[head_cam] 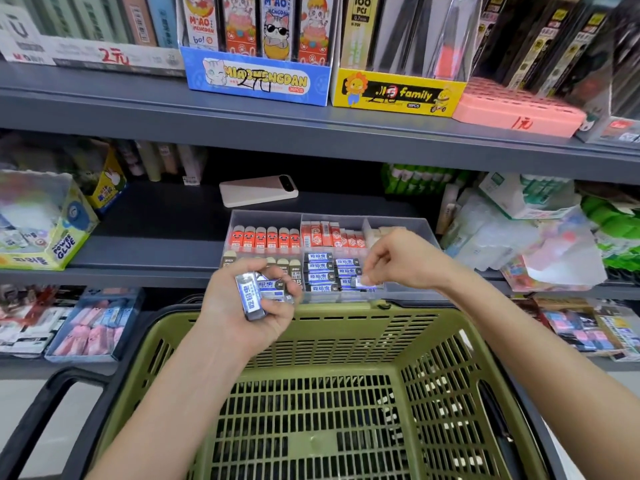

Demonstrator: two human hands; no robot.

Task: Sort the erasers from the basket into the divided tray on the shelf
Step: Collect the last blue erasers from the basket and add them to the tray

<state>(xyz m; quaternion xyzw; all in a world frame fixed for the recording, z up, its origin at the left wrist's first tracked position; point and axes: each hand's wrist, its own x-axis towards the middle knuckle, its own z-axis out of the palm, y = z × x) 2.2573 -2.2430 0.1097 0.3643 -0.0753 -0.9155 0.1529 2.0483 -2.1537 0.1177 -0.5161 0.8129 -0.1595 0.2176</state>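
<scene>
Middle shelf, dark grey, centre of frame: clear divided tray at its front edge, pale phone lying flat just behind the tray. Glue box at left edge, plastic-wrapped packs piled at right. Upper shelf, same grey, top of frame: blue box, yellow box and pink box side by side, left to right.

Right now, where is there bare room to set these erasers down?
Bare shelf between the tray and the glue box, and behind the tray beside the phone. The basket floor is bare. Tray's left and middle compartments are crowded.
</scene>
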